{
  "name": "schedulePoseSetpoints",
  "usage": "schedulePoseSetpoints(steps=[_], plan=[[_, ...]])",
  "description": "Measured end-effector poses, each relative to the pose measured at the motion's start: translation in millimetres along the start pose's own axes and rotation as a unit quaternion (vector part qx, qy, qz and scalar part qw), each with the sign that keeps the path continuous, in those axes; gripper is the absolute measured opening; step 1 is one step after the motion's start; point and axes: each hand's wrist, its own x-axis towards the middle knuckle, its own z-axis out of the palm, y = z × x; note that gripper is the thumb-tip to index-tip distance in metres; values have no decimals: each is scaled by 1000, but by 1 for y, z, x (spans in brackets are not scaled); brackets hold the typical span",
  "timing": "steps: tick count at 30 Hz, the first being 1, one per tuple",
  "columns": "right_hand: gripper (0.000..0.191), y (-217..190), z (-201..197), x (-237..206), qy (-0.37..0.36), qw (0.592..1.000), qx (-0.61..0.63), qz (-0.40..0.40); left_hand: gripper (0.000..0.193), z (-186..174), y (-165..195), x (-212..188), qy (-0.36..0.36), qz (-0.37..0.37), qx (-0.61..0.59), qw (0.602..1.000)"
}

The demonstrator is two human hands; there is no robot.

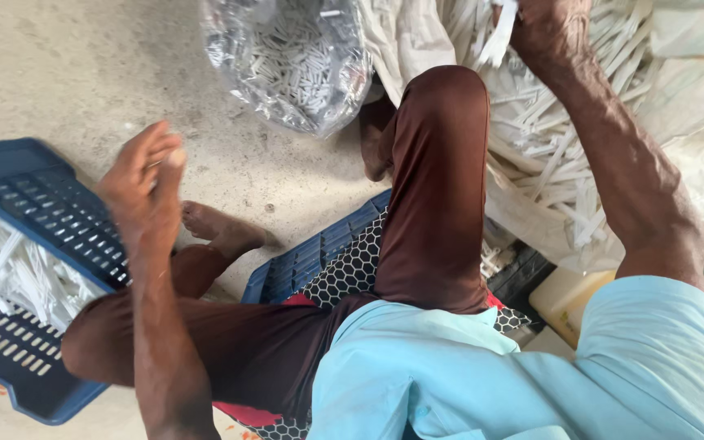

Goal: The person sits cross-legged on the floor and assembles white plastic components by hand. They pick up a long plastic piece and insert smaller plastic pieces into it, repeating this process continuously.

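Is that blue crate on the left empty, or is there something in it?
Not empty. The blue crate holds a loose heap of white strips against its slotted wall; the left hand is raised just above its rim.

It looked like a small informal workshop for sorting by hand, set on a bare concrete floor. At 9 o'clock stood a blue plastic crate with white sticks, at 12 o'clock a clear bag of small white pieces, and at 2 o'clock a big white sack of sticks.
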Motion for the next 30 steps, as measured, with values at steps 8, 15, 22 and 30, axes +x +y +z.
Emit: schedulePoseSetpoints(steps=[8,15,22,30], plan=[[24,-195,-55,124,-425,861,-269,-77,59,58,12,19,-85,19,-244,966],[56,-330,-7,127,-298,777,-217,-510,91,93,-7,18,-139,46,-435,889],[43,-357,44,111,-306,815,-108,-480,59,76,-20,7,6,0,-384,923],[10,-274,69,144,-115,588,758,257,37,18,-36,-16,93,-4,-201,975]])
